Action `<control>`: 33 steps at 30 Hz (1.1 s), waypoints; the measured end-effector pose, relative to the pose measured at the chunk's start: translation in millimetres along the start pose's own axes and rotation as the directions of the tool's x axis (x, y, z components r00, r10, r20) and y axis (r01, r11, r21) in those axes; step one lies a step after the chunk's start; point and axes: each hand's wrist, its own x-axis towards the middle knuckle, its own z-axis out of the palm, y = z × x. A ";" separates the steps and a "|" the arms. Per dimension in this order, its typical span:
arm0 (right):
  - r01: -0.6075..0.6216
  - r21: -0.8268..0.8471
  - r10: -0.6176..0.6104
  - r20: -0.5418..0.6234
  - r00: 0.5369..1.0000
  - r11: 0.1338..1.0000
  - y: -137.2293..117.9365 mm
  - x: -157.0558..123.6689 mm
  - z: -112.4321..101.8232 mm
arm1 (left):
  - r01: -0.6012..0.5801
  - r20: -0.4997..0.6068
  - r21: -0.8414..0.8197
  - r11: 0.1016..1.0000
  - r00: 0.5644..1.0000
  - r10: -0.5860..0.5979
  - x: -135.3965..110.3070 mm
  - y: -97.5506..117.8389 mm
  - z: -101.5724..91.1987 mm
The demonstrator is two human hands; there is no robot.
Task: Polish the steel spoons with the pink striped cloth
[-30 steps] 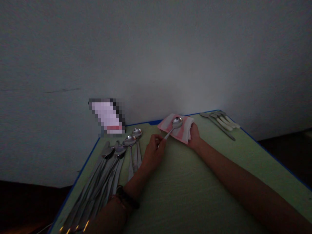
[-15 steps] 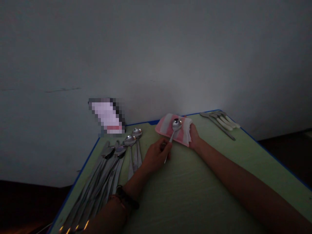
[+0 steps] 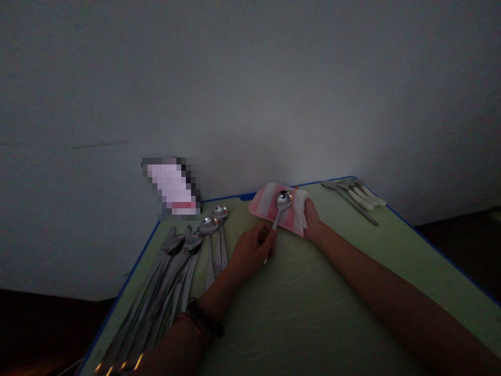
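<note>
My left hand (image 3: 253, 244) is closed around the handle of a metal spoon (image 3: 284, 200), whose shiny bowl points away from me. Behind that bowl lies a pink and white striped cloth (image 3: 261, 201). At the cloth's right edge, my right hand (image 3: 312, 218) holds it from behind and below; most of its fingers are hidden by the fabric. Left of my left forearm, several metal spoons (image 3: 209, 225) and other flatware lie in a spread bunch, handles toward me. My left forearm covers part of them.
A green tabletop (image 3: 313, 297) with a blue edge stands against a grey wall (image 3: 250, 94). At the back left a blurred-out phone-like device (image 3: 170, 185) leans on the wall. Several pieces of cutlery, some with white handles (image 3: 360, 198), lie at the back right.
</note>
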 end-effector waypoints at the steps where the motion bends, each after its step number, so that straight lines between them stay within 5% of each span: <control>1: 0.001 -0.002 -0.001 0.004 1.000 1.000 0.0 0.4 -0.3 | 0.003 0.001 -0.001 1.000 1.000 -0.003 -0.1 0.5 0.0; 13: -0.007 -0.032 0.007 -0.008 1.000 0.999 1.5 1.8 -1.3 | 0.000 -0.170 -0.018 1.000 0.985 -0.003 2.2 0.0 0.6; 33: -0.020 -0.003 0.020 -0.006 1.000 1.000 0.9 0.6 0.0 | -0.029 -0.096 0.000 1.000 0.995 0.029 1.6 -3.6 1.3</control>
